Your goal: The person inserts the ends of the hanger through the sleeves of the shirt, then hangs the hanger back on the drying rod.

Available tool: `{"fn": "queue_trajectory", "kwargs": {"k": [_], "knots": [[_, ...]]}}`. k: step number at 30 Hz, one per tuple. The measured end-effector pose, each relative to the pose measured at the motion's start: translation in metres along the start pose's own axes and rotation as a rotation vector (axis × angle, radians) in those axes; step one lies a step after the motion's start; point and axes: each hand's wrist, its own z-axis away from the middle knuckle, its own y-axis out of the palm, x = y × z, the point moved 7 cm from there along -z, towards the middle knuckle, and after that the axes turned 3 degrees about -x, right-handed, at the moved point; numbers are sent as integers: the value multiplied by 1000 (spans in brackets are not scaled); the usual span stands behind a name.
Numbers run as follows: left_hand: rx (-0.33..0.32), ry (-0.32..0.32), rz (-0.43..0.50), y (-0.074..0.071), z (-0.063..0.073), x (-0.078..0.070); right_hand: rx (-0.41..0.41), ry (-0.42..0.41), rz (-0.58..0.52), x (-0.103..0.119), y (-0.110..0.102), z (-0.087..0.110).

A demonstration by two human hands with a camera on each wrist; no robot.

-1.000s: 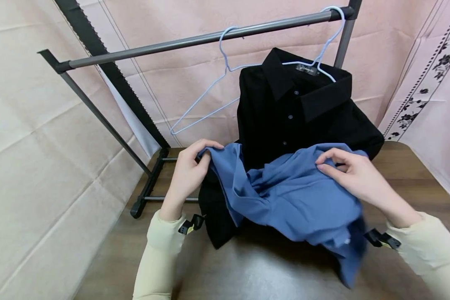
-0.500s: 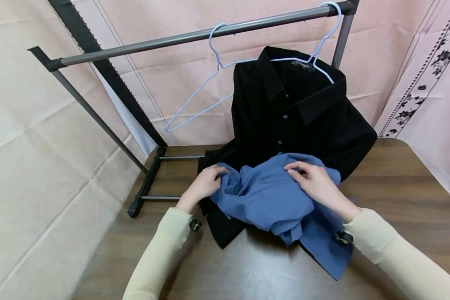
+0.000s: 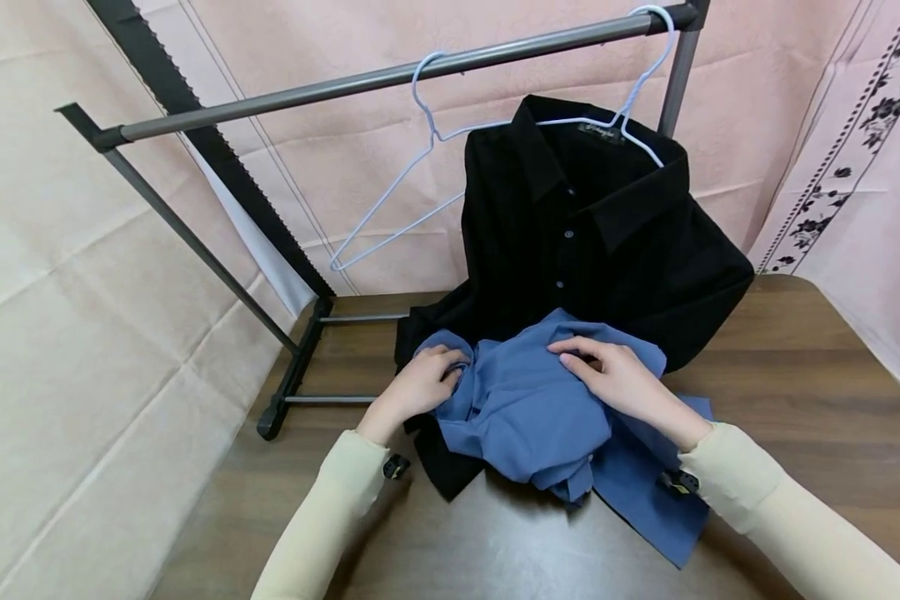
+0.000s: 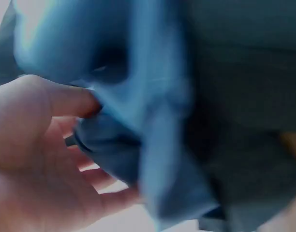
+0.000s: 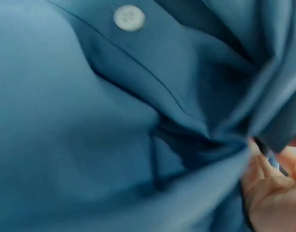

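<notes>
A crumpled blue button-up shirt [image 3: 540,417] lies bunched over the lower front of a black shirt [image 3: 630,275]. At its left end my left hand [image 3: 422,385] grips a fold; in the left wrist view the thumb and fingers of that hand [image 4: 37,150] curl about the cloth. My right hand [image 3: 618,379] pinches the upper right part of the blue shirt. Folds run together at the right hand's fingers [image 5: 269,183] in the right wrist view, where a white button [image 5: 129,18] shows. One flat blue panel hangs under the right wrist onto the table.
A grey metal rack [image 3: 270,104] stands on the wooden table [image 3: 795,358]. On its bar hang a bare light blue hanger [image 3: 390,187] and another blue hanger [image 3: 648,71] inside the black shirt's collar. Pink and cream cloth [image 3: 330,150] covers the walls behind.
Both hands have come down and closer together, bringing the blue shirt lower and bunching it. More of the black shirt's front shows now. In the last half second the right hand moved slightly left.
</notes>
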Motion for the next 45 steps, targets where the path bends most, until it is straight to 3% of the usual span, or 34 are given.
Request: {"fn": "queue_trajectory", "kwargs": {"k": [3,5,8,10,14,18,22,28,32,36,40,45], "knots": [[-60,-4,-26,-21,9,-18,-32,-33,9,7,-12,6],[-103,32,-38,-34,14,-36,-66,-52,5,11,-22,12],[-133,137,-30,-44,23,-67,-85,-79,-10,15,-35,22],[-119,218,1,-44,29,-88,-56,-105,-21,14,-42,31],[-34,343,44,-27,44,-119,127,-159,-71,10,-44,51],[74,421,16,-2,55,-138,364,-212,-153,4,-35,73],[175,434,-57,19,60,-143,480,-271,-203,1,-23,88],[266,415,-158,43,57,-136,437,-352,20,-5,-2,93],[258,451,-280,62,55,-137,485,-294,59,-15,10,92],[204,531,-388,74,55,-144,493,-282,43,-17,14,88],[177,608,-390,79,55,-149,519,-253,-12,-17,17,88],[255,631,-262,75,52,-148,543,-208,-101,-15,14,90]]}}
